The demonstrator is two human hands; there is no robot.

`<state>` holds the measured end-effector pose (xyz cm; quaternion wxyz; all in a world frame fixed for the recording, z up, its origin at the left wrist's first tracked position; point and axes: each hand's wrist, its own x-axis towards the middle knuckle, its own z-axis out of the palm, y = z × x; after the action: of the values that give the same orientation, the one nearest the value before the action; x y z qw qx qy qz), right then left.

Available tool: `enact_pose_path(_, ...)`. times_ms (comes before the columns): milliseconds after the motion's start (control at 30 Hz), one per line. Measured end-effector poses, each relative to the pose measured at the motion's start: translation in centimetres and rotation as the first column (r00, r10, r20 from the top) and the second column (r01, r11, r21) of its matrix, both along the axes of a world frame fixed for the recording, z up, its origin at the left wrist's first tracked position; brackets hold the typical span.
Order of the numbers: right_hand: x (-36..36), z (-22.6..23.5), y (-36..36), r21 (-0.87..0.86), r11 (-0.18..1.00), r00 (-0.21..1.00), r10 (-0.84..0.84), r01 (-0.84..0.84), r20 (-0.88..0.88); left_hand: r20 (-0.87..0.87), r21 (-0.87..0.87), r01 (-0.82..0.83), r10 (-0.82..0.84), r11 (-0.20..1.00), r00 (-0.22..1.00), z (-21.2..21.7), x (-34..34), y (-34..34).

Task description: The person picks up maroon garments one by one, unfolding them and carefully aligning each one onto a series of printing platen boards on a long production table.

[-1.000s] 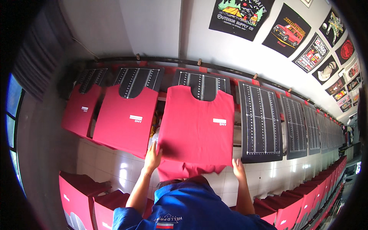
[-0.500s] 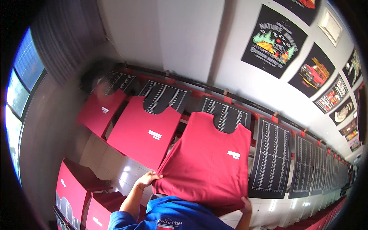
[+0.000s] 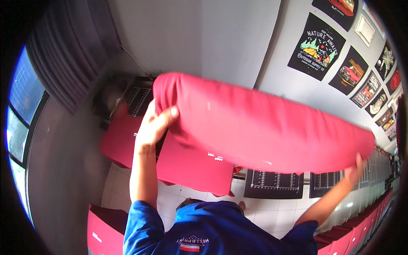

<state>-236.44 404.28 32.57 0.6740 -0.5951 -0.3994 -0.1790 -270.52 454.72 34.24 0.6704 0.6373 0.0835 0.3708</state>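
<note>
Black printing platens are lining up toward three o'clock; red shirts are lying on those at nine o'clock.

Both hands raised, holding a red t-shirt stretched out in the air. Left hand grips its left edge, thumb on top of the fabric; right hand grips the lower right edge. Below it, more red shirts lie on black printing boards with white ruler marks, set in a row. Black printed shirts hang on the grey wall at upper right. Dark curtain and window at left. Person wears a blue shirt.
</note>
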Motion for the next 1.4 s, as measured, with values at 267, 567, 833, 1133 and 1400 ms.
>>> enact_pose_path(267, -3.2, -4.7, 21.3, 0.171, 0.973, 0.649, 0.230, -0.153, -0.725, 0.073, -0.579, 0.121, -0.096, 0.807, 0.993, -2.2, -3.3, 15.6)
enact_pose_path(567, -20.0, 0.2, 22.9, 0.011, 1.000, 0.459, 0.001, 0.019, -0.889, -0.004, -0.465, -0.082, 0.090, 0.882, 0.996, -2.9, -16.6, 11.3)
enact_pose_path(833, -30.0, -25.3, 16.1, 0.019, 0.951, 0.034, 0.031, -0.309, -0.999, -0.457, -0.581, -0.133, -0.186, 0.803, 0.870, -28.6, -30.4, 8.2)
enact_pose_path(1133, -33.5, -32.2, 12.6, -0.249, 0.852, -0.013, -0.287, -0.460, -0.958, -0.863, -0.297, -0.170, -0.187, 0.940, 0.470, -40.4, -35.7, 8.3)
enact_pose_path(1400, -26.6, -35.1, 21.2, -0.775, 0.561, 0.625, -0.502, -0.290, -0.598, -0.576, 0.466, -0.087, 0.376, 0.881, 0.726, -31.6, -17.8, 9.9)
